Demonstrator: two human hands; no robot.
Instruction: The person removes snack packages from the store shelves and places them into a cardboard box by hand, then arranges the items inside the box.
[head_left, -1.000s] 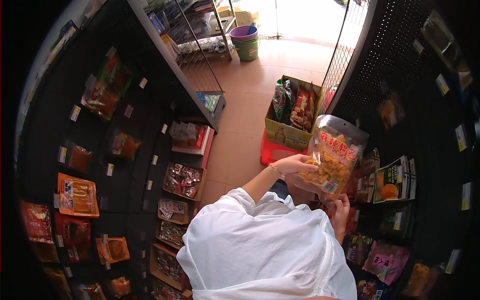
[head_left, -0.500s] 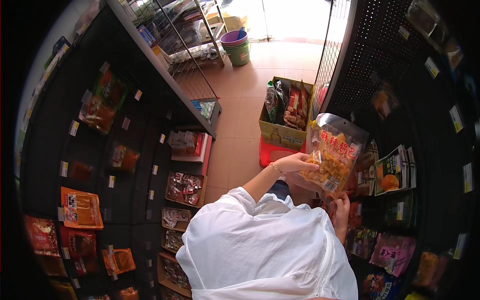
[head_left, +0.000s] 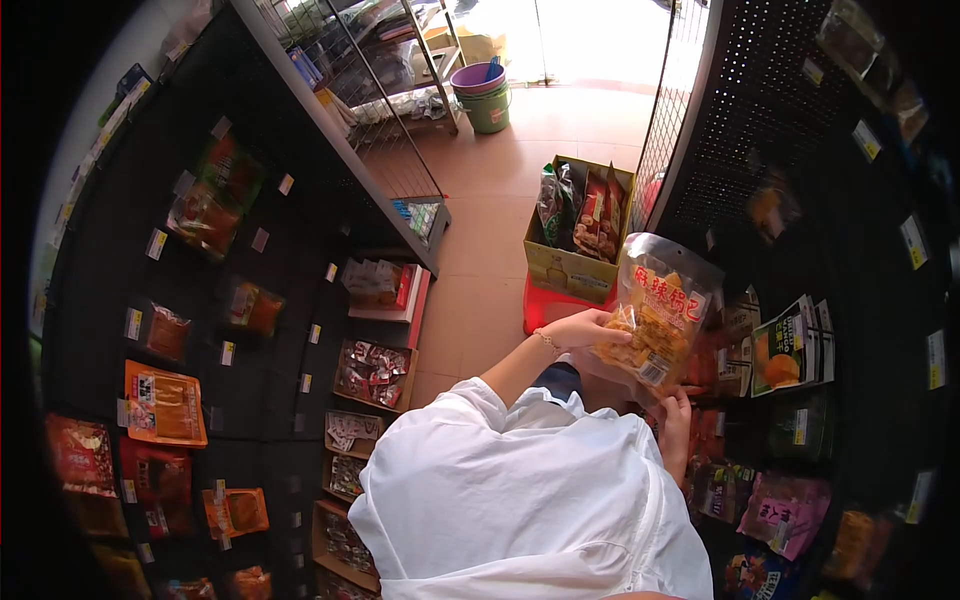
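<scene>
A clear snack bag [head_left: 660,315] with red lettering and golden crispy pieces inside is held up in front of me, tilted. My left hand [head_left: 592,332], with a bracelet at the wrist, grips the bag's left side, thumb on the front face. At its lower end, the fingers of my right hand [head_left: 676,412] are closed at the bottom edge. Just beyond the bag, a yellow-green carton [head_left: 570,272] holds several upright snack packets [head_left: 597,215]. It rests on a red stool or box [head_left: 538,308].
Black pegboard racks with hanging packets [head_left: 165,405] and price tags line the left. On the right hang dried mango packs [head_left: 782,350] and a pink bag [head_left: 783,512]. Small open cartons [head_left: 372,375] stand along the left shelf. Stacked buckets [head_left: 482,98] sit on the tiled floor ahead.
The view has shifted slightly. The snack bag has tilted a little and sits slightly lower, still between both hands. My right hand has moved slightly left along its lower end.
</scene>
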